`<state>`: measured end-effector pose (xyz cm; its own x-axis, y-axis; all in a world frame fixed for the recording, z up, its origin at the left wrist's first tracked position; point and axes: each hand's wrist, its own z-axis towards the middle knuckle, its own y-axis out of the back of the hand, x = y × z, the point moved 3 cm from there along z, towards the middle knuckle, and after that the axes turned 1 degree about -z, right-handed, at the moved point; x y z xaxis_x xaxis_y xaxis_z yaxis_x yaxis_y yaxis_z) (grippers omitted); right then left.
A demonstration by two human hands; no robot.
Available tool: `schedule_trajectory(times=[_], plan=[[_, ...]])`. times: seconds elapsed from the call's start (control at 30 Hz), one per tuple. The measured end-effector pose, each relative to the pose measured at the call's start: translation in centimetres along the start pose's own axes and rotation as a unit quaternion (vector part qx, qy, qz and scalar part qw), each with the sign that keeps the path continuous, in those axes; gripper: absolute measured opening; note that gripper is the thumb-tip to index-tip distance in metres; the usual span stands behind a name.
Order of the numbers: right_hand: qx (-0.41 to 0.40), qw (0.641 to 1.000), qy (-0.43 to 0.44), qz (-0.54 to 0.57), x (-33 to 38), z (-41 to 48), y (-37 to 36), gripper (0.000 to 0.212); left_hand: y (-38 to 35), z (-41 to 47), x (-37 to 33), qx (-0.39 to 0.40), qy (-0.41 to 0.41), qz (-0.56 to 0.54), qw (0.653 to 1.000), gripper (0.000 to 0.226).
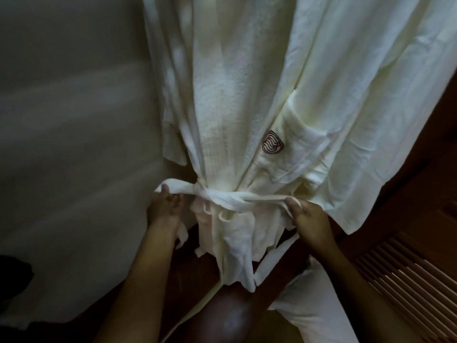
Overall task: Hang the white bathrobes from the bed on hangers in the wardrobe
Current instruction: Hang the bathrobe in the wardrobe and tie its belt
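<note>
Head cam: white bathrobe point(222, 95) hangs down the middle of the frame, top cut off, so can't tell what it's hanging on. Belt point(232, 198) is wrapped round the waist and cinches the fabric in, w/ the hem bunched below it. Left grip point(164, 209) is clamped on the belt's left end, fingers curled round the strip. Right grip point(306, 219) is clamped on the right end, same deal, w/ a loose strip trailing down under it. Dark red logo point(272, 142) sits on the pocket just above the belt. Pale wall point(61, 120) on the left, slatted wood panel point(408, 280) bottom right, more white cloth point(314, 308) under the right forearm, can't tell what tbh.
</note>
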<state>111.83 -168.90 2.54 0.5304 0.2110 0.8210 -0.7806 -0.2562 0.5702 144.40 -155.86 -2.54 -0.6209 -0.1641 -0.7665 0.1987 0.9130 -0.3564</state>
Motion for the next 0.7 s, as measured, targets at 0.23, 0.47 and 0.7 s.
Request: schedule_trajectory(times=[0.23,0.47,0.7], plan=[[0.158,0.967,-0.033,-0.198,-5.0,-1.2,-2.7,0.020,4.7,-1.3,7.5,0.017,0.161,0.284,0.945,0.011],[0.068,0.984,0.149,-0.075,1.4,-1.8,-4.0,0.020,-2.4,-7.9,0.5,0.011,-0.284,0.381,0.880,0.002],[-0.064,0.988,0.125,0.064,10.1,-0.5,-3.2,0.053,-9.7,-10.5,-2.7,0.086,-0.405,0.295,0.861,0.043]])
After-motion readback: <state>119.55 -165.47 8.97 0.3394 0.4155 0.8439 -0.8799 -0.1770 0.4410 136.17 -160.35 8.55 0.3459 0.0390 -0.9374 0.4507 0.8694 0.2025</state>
